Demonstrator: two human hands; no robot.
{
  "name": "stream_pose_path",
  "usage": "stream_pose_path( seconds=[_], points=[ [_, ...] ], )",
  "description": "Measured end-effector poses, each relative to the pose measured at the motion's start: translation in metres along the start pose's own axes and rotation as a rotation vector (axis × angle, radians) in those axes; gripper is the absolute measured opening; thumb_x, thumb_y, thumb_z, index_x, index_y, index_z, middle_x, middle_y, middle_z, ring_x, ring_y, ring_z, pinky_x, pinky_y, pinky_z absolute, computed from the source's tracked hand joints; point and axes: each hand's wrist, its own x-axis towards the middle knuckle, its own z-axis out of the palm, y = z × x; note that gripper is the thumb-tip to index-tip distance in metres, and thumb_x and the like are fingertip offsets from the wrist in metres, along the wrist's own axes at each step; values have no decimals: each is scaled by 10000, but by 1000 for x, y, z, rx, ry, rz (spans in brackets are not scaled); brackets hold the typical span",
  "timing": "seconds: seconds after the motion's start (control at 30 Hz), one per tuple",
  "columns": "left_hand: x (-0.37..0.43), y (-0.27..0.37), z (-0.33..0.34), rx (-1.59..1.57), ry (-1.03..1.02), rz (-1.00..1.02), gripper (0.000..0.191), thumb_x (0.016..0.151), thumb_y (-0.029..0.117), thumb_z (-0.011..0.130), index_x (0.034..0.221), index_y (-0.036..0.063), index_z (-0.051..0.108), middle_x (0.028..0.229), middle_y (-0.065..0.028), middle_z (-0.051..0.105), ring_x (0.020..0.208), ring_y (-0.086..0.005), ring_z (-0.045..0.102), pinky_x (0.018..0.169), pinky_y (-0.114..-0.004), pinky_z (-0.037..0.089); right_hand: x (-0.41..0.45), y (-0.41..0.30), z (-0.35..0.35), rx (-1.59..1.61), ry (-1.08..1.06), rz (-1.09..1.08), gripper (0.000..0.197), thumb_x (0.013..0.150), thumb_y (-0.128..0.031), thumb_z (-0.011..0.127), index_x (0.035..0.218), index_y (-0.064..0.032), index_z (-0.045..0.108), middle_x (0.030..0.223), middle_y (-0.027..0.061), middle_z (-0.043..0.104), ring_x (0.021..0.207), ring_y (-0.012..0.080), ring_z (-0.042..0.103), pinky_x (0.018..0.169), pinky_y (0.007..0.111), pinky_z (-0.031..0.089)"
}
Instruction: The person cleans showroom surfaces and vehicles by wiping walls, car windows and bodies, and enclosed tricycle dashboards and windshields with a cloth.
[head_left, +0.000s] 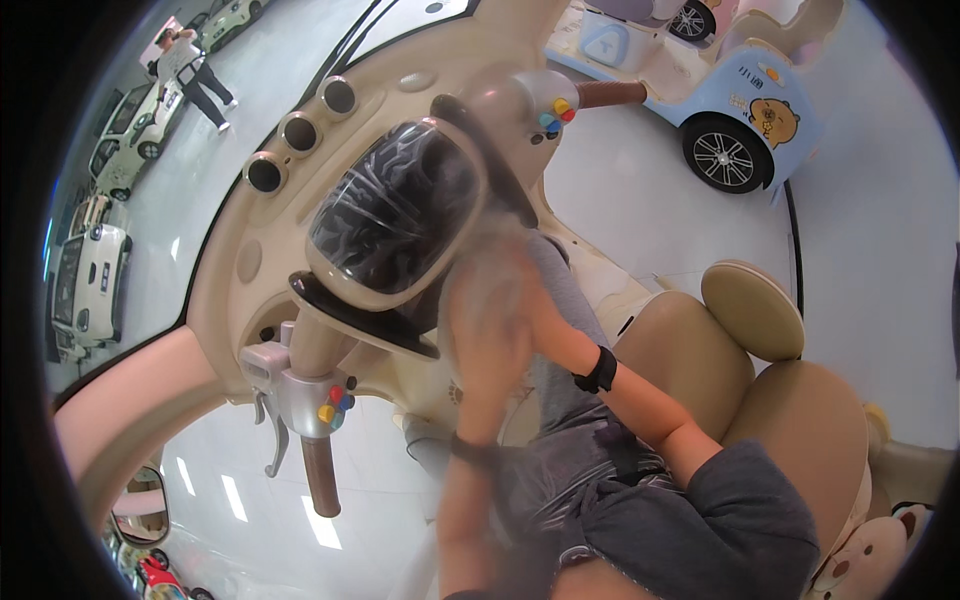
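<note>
My left hand (484, 319) and my right hand (521, 274) meet or overlap above my lap, just below the right edge of a film-covered dark display (401, 206). Both are strongly blurred, so their fingers and anything between them cannot be made out. A black band (596, 371) circles my right wrist, and a blurred dark band is on my left wrist. Neither hand is on the handlebar's left brown grip (321, 476) or its right brown grip (611, 94). Coloured buttons (335, 405) and a brake lever (277, 442) sit beside the left grip.
A beige dashboard (247, 217) with round dark dials surrounds the handlebar. Tan seat cushions (802, 420) lie at the right. A blue cartoon-decorated vehicle (795, 97) stands at the upper right. Beyond the windscreen, a person (187, 67) stands near parked white vehicles (90, 285).
</note>
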Motion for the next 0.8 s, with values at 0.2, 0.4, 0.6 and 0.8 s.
stream_pose_path(
  seconds=[0.2, 0.4, 0.6, 0.8],
  points=[
    [-35, -6, 4, -129, -123, -353, 429, 658, 50, 444, 1069, -49, 376, 1113, -269, 338, 1038, -378, 345, 871, -366, 289, -5, -6, 2, -80, -18, -22, 576, 632, -207, 511, 1153, -22, 348, 1226, 156, 285, 1134, 391, 189, 958, 469, 118],
    [-93, 1, 2, -248, 53, -565, 514, 716, 59, 407, 1145, -124, 190, 1135, -229, 292, 1028, -277, 345, 868, -319, 281, -23, -35, 29, -142, -248, 13, 612, 624, -162, 497, 1188, -25, 302, 1265, 126, 231, 1138, 374, 200, 944, 495, 105],
    [-69, 17, -16, -211, -63, -677, 535, 723, 53, 423, 1168, -107, 172, 1146, -228, 273, 1047, -301, 325, 879, -343, 266, -14, -35, 16, 67, -318, 54, 655, 620, -178, 510, 1210, -41, 263, 1262, 111, 249, 1149, 302, 236, 934, 492, 105],
    [-27, 3, -8, 21, 15, -436, 492, 715, 67, 447, 1153, -73, 272, 1139, -262, 270, 1054, -367, 307, 879, -374, 266, 14, -12, 4, -58, -123, -26, 548, 636, -221, 523, 1141, -67, 371, 1206, 106, 326, 1165, 262, 234, 931, 501, 68]
  ],
)
